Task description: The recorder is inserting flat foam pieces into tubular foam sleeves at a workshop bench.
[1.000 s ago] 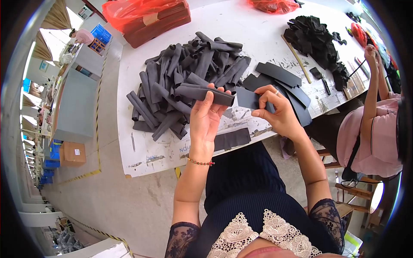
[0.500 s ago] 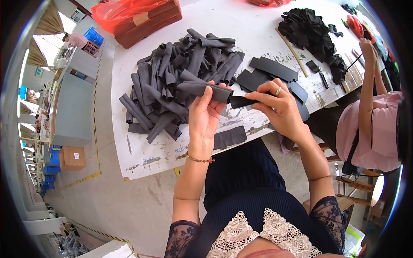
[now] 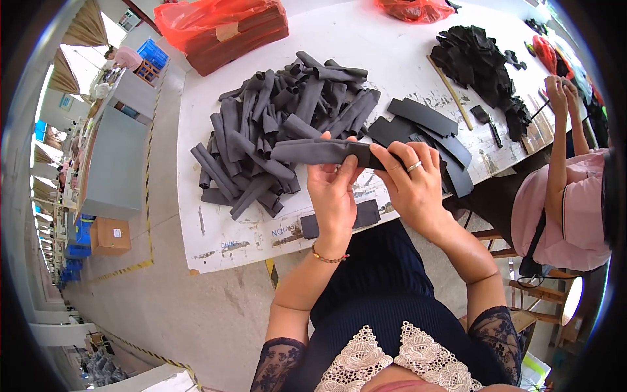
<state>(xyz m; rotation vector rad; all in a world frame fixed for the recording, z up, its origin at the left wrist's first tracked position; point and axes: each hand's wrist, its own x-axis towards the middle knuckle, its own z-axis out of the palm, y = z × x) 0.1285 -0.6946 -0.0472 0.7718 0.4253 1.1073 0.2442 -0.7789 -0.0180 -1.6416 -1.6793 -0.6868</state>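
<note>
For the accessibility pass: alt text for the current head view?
A person's left hand holds a grey fabric tube above a white table, while the right hand grips a black piece at its right end. Behind lies a pile of similar tubes; flat black sheets and a co-worker are to the right.

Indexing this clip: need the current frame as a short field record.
surface: scuffed white table
left hand: grips long dark-grey fabric tube
right hand: holds black piece at tube's right end; overlap hidden
behind hands: heap of dark-grey fabric tubes
right of heap: flat black panels
near edge: flat dark-grey fabric strip
far left: translucent red plastic bag
</note>
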